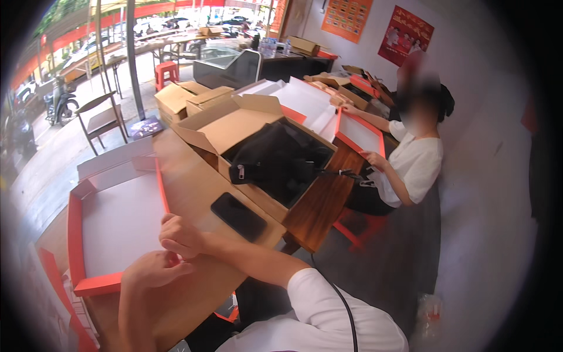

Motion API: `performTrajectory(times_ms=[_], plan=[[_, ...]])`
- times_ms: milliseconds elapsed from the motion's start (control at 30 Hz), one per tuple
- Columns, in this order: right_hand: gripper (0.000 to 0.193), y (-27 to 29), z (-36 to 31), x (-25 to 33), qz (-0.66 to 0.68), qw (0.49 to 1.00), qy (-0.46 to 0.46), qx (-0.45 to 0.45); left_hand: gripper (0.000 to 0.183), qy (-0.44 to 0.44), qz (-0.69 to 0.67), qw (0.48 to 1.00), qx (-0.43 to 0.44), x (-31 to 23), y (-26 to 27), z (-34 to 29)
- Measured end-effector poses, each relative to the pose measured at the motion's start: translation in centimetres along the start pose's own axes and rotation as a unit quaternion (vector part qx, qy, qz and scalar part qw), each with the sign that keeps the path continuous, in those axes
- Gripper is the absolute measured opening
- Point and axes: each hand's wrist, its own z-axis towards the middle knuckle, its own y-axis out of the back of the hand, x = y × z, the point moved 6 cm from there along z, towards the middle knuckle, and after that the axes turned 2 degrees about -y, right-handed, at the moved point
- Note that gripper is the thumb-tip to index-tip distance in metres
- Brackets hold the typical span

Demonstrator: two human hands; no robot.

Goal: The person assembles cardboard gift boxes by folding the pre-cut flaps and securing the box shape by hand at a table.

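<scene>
A shallow red cardboard box (101, 283) with a white inside lies on the brown table in front of me, its far flaps standing partly unfolded. My right hand (183, 236) is closed at the box's near right corner, gripping the right wall's end. Just below it, my left hand (153, 268) pinches the same corner, fingers bent toward the right hand. A bit of red card shows between the two hands; the corner itself is mostly hidden by them. To the right of my hands rests a black phone (238, 217).
Beyond the phone stands an open brown carton (226, 126) holding a black bag (281, 158). At the right, a person in a white shirt (419, 164) holds another red box (375, 128). More cartons (176, 101) and a wooden chair (101, 120) are farther off. A black cable (346, 302) crosses my right sleeve.
</scene>
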Motion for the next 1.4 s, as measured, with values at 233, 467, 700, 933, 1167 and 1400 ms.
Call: performTrajectory(times_ms=[233, 467, 700, 933, 1167, 1400], plan=[[0.033, 1.1, -0.5, 0.3, 0.041, 0.993, -0.025, -0.106, 0.053, -0.029, 0.138, 0.981, -0.134, -3.6, 2.6, -2.2], [0.027, 1.7, -0.9, -0.9, 0.014, 0.996, -0.068, -0.059, 0.027, -0.008, 0.177, 0.965, -0.192, -3.8, 4.2, -6.5], [0.018, 1.6, 0.1, -0.2, -0.048, 0.989, -0.135, 0.025, 0.009, -0.023, 0.216, 0.955, -0.204, -4.1, 2.0, -7.4], [0.023, 1.3, -0.8, -1.0, -0.174, 0.97, -0.117, 0.127, 0.011, -0.095, 0.221, 0.936, -0.256, -4.2, -3.3, -11.2], [0.035, 1.1, -0.3, 0.9, -0.231, 0.941, -0.169, 0.179, 0.048, -0.054, 0.153, 0.958, -0.238, -2.1, -10.8, -11.7], [0.035, 3.1, 0.7, 0.7, -0.14, 0.98, -0.117, 0.074, 0.049, 0.0, 0.128, 0.957, -0.26, -1.5, -12.0, -11.0]])
